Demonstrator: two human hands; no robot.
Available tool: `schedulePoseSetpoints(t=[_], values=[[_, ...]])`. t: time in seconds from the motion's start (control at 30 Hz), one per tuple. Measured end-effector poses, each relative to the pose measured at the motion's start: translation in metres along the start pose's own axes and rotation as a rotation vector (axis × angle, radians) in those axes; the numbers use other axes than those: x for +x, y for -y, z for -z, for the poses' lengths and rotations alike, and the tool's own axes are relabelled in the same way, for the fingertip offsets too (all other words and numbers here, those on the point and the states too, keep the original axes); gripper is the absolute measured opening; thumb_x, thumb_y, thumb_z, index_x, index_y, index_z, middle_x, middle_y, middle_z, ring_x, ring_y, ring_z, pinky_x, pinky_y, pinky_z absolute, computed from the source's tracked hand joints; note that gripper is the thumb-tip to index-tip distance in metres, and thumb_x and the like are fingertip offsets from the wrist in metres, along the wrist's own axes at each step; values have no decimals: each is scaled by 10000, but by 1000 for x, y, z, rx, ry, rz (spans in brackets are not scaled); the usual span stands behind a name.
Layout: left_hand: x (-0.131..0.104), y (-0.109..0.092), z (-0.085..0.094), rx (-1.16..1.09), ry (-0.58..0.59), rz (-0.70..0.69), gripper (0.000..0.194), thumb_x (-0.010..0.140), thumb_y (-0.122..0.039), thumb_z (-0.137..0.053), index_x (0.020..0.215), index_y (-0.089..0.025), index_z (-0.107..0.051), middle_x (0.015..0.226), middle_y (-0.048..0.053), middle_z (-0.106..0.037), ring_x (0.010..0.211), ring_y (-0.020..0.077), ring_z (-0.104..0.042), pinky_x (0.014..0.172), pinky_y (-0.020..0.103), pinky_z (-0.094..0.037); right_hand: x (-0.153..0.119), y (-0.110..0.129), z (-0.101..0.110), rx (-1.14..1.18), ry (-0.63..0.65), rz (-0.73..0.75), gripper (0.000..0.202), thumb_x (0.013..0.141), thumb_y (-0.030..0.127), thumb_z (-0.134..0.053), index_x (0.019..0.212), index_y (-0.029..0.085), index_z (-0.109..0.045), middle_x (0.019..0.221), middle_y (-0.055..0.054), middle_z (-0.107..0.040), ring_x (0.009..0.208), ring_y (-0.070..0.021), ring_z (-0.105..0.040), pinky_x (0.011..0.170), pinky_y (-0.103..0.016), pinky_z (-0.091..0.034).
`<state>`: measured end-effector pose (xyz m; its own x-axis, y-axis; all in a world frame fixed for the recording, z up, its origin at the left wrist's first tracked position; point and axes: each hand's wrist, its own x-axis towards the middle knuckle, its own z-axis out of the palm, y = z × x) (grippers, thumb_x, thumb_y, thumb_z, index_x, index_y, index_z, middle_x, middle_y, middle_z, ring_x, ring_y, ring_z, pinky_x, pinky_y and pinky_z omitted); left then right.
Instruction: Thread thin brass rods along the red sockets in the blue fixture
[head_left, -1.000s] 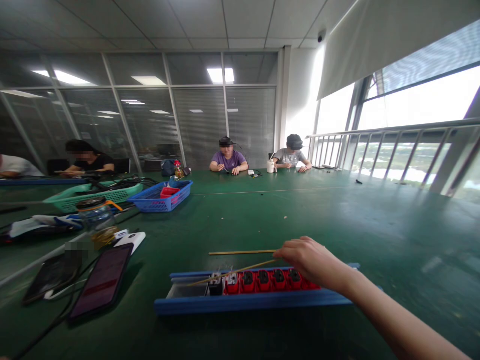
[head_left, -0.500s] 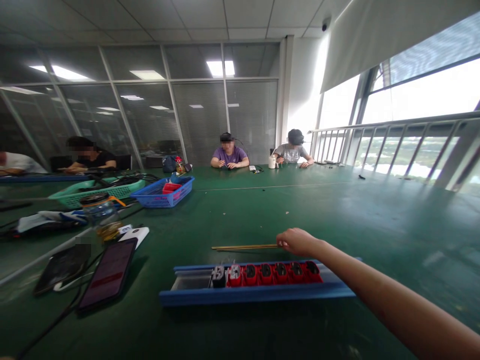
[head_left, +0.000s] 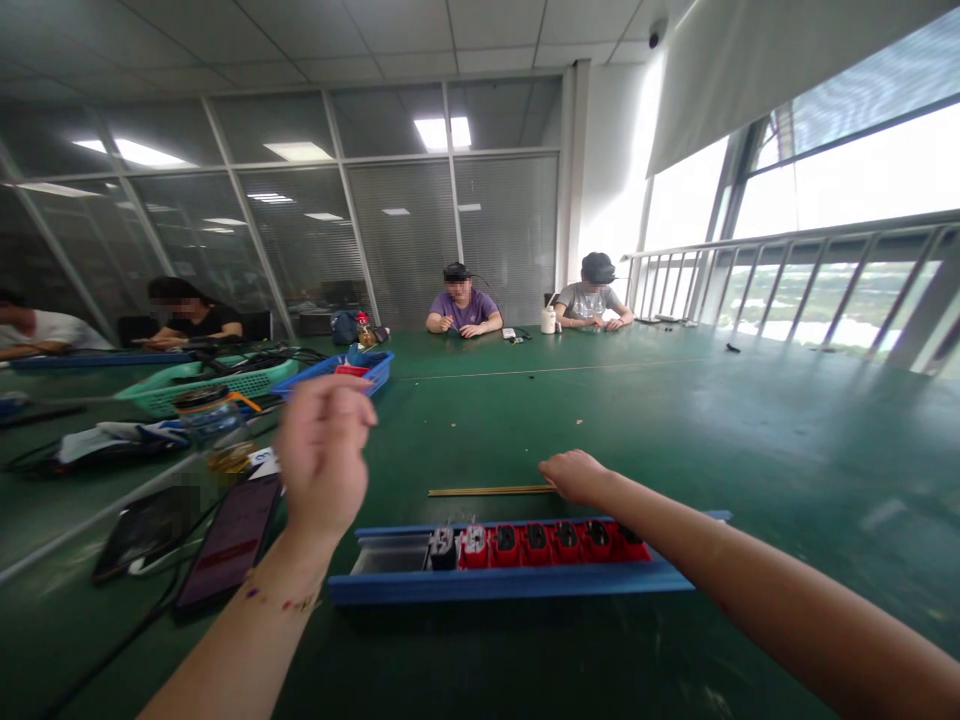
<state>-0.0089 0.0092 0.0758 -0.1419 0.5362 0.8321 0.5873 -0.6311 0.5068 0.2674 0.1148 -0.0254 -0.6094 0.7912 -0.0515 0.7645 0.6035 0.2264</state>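
My right hand [head_left: 574, 477] is closed around the right end of thin yellowish sticks [head_left: 487, 491], which lie level just behind a blue-edged rail [head_left: 510, 588]. In the rail's channel stand several red blocks with dark tops [head_left: 536, 542], and a black block [head_left: 442, 548] sits at the left of the row. My left hand [head_left: 326, 450] is raised over the table left of the sticks, in front of the blue basket [head_left: 379, 375]. Its fingers are curled and blurred, so what they hold, if anything, is hidden.
On the left are a green basket [head_left: 161, 395], a jar [head_left: 206, 412], a phone [head_left: 229, 540], another dark phone [head_left: 146, 530] and cables. Two people [head_left: 465, 305] sit across the green table [head_left: 675, 430], and more people sit at the far left.
My left hand has come into view from below and stands raised at the left. My right hand has shifted slightly left and stays at the sticks.
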Motion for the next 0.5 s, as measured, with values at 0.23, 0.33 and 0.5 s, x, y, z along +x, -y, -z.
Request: schedulePoseSetpoints(t=[0.23, 0.33, 0.5], values=[[-15, 87, -52, 591, 1132, -11, 319, 731, -299, -508, 1042, -244, -549, 1015, 24, -601, 918, 175, -550, 767, 256, -423, -20, -25, 5, 41, 177, -35, 497, 592, 113, -588, 1073, 206, -510, 1054, -87, -580, 942, -247, -546, 710, -318, -430], [-22, 110, -59, 637, 1197, -10, 367, 667, -237, -559, 1034, -243, -557, 1009, 33, -607, 917, 190, -552, 752, 261, -424, -26, -41, -2, 36, 209, -73, 470, 600, 90, -568, 1052, 210, -530, 1021, -83, -596, 945, -239, -546, 706, -303, -419], [-24, 118, -73, 678, 1242, -16, 280, 611, -85, -528, 839, -222, -615, 853, 23, -639, 791, 168, -580, 667, 238, -418, -24, -52, -14, 5, 197, -64, 362, 622, 65, -535, 954, 207, -574, 938, -72, -623, 881, -223, -569, 666, -276, -404]])
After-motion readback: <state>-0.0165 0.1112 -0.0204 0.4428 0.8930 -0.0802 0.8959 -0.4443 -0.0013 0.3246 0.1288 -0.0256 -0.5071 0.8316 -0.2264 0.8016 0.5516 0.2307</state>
